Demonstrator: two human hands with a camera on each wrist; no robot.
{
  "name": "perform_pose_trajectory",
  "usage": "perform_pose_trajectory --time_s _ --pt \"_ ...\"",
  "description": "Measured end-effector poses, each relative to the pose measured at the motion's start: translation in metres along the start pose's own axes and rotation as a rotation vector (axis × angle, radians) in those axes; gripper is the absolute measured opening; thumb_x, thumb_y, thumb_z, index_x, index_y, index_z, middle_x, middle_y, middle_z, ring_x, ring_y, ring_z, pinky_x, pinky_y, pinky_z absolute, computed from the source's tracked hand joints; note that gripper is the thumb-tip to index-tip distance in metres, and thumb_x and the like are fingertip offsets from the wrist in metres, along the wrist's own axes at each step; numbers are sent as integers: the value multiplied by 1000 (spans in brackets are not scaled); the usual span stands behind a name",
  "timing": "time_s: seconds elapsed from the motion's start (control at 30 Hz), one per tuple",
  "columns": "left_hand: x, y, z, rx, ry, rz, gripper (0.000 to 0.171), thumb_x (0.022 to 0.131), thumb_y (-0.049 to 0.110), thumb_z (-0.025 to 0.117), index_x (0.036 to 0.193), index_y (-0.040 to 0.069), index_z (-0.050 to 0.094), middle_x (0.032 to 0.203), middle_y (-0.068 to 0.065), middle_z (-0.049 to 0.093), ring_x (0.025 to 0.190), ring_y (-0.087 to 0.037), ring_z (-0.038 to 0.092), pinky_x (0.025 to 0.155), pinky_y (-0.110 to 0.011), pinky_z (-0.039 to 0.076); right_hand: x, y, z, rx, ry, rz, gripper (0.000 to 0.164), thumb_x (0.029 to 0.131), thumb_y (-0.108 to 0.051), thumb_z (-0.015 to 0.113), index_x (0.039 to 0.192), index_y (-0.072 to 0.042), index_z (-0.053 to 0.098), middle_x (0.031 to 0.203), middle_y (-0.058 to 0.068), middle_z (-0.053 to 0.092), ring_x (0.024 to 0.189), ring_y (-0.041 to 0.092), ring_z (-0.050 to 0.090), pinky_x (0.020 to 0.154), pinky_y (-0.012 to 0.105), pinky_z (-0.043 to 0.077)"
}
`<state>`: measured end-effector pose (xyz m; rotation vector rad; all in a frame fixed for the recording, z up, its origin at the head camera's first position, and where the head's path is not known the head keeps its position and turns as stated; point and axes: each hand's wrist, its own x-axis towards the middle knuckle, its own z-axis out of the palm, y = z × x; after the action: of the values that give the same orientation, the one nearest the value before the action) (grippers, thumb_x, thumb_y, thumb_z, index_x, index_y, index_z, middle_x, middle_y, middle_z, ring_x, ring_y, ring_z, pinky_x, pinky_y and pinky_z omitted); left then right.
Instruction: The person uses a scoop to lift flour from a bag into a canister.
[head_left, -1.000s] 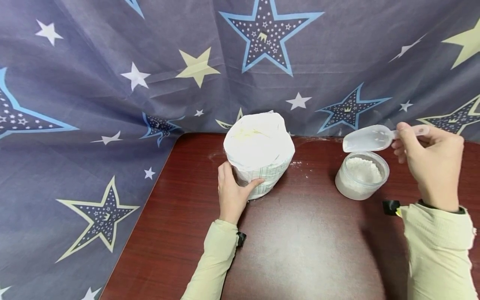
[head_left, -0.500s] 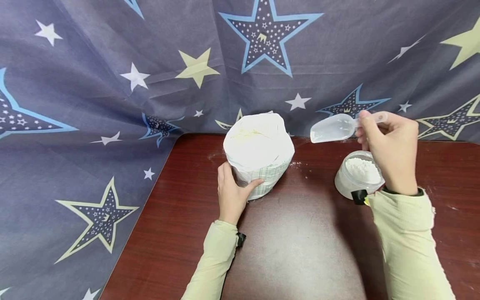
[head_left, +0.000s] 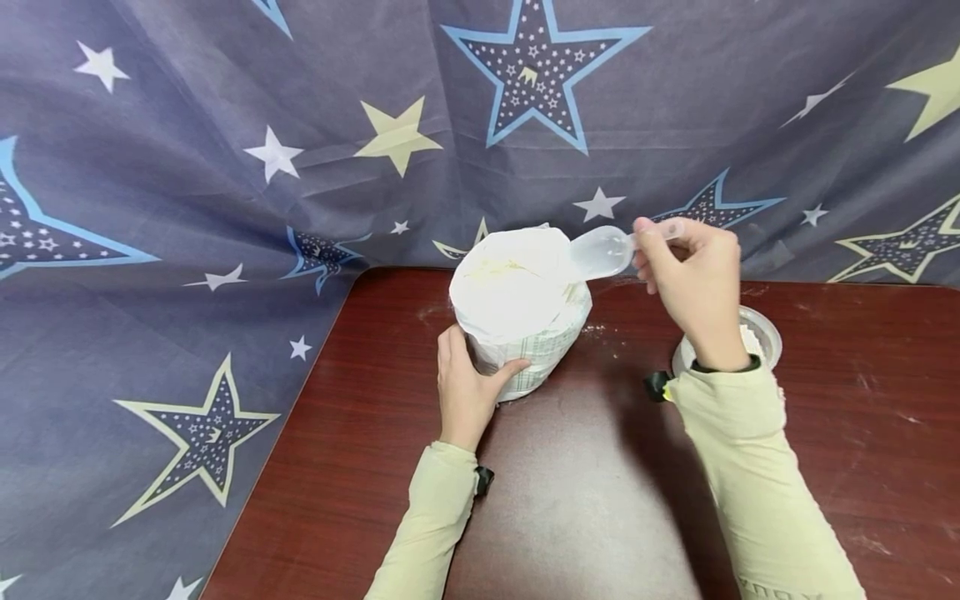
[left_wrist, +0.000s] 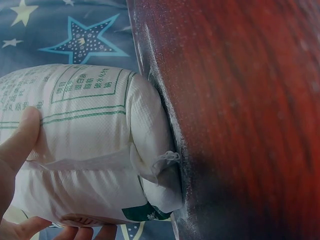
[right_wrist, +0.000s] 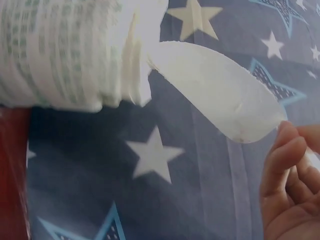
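A white woven flour bag [head_left: 517,287] with green print stands upright with its mouth wide and white powder inside. My left hand [head_left: 467,387] grips its near left side, thumb in front and fingers round the far side, as the left wrist view also shows. A translucent plastic scoop [head_left: 600,252] is pinched by its handle in my right hand [head_left: 693,279]. Its front end is at the right rim of the bag; in the right wrist view the scoop's bowl [right_wrist: 220,90] looks bare of powder. Behind my right wrist, a clear jar [head_left: 768,333] of white powder is partly hidden.
The dark red wooden table [head_left: 570,492] has specks of spilled powder [head_left: 600,329] to the right of the bag. A star-patterned grey-blue cloth [head_left: 315,92] hangs close behind the bag and along the table's left side.
My right hand has carried the scoop left from above the jar to the bag's rim, and its wrist now covers part of the jar. The left hand and the bag stay in place.
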<state>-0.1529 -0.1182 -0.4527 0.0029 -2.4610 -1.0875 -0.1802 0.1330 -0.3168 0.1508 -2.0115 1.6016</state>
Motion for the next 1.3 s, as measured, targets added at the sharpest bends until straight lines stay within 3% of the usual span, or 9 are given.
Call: perform_pose_trajectory --time_s 0.37,0.77,1.03,1.3 --pt "-1 0 1 -3 5 5 91 65 58 86 133 10 48 125 -7 49 115 -29 53 95 -49 48 -6 7 36 -132 -108 -80 36 97 -25 65 70 0 69 60 10 62 44 13 54 44 19 41" --pt "-1 0 0 -2 4 -4 91 64 58 86 132 10 48 125 -7 50 115 -29 53 95 -50 48 -12 14 52 -293 -230 -90 32 96 -28 65 70 -9 70 58 4 63 49 11 51 51 23 35" --pt "-1 0 0 -1 -9 -15 92 64 58 87 133 11 47 126 -7 49 115 -29 53 95 -49 48 -16 13 63 -291 -331 -65 34 96 -28 65 69 -9 69 56 1 62 50 11 53 53 22 37" --pt "0 1 0 -1 -5 -9 91 64 57 87 131 9 47 125 -8 49 114 -29 53 94 -50 48 -17 12 74 -226 -344 -11 35 96 -24 66 65 -7 68 53 3 60 47 4 51 53 19 39"
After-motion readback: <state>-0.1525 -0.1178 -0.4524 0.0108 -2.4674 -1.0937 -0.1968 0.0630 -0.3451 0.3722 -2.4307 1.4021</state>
